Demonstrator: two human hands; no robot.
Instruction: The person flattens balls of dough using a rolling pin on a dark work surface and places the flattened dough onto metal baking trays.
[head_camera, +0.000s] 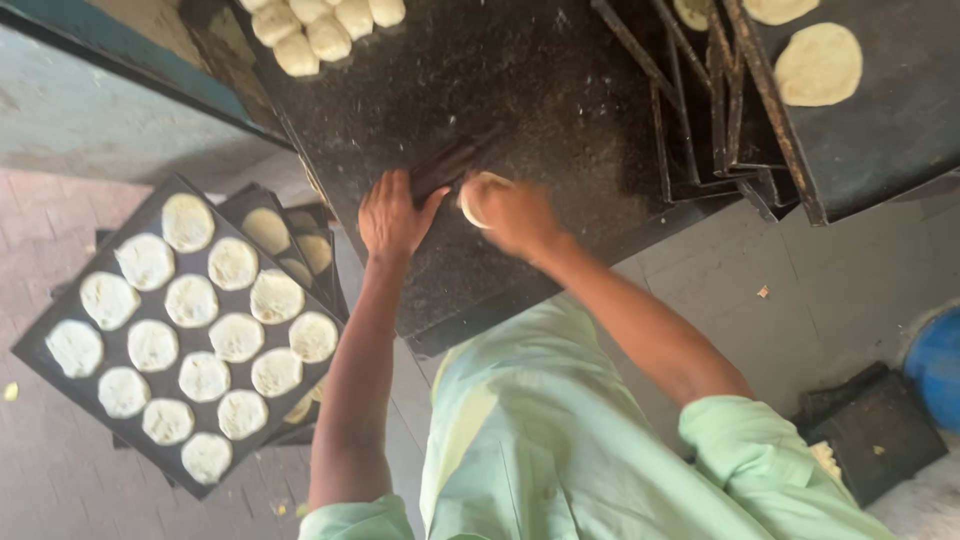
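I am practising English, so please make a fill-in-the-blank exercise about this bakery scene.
1. The left hand rests on a dark rolling ____.
2. The right hand holds a piece of ____.
3. The flat dough rounds lie on a black ____.
4. The person's shirt is light ____.

Missing words: pin, dough, tray, green

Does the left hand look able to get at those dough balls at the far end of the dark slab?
Probably yes. The left hand rests on a rolling pin, and the floury slab between it and the dough balls lies bare, though that is a long stretch forward.
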